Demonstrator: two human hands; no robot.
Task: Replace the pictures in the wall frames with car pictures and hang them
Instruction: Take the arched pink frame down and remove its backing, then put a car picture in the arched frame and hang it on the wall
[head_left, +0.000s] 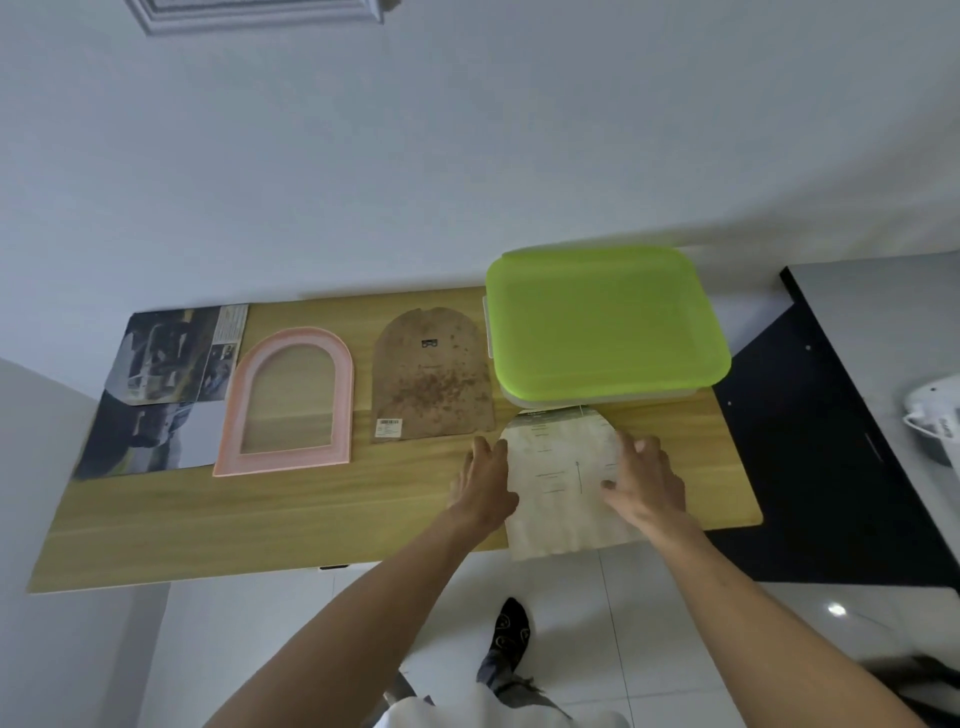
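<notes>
Both hands hold an arched paper sheet (558, 483) at the table's (260, 525) 5 o'clock edge. Left hand (485, 480) fingers pinch its side; right hand (644, 480) fingers spread on top. Pink frame (288, 402) lies at 9 o'clock, car pictures (166, 384) beside it.

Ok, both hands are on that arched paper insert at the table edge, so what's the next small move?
Probably set the old insert aside on the table: the pink frame lies empty, its backing board is out, and the car pictures wait on the far left. Both hands, left and right, rest on it.
</notes>
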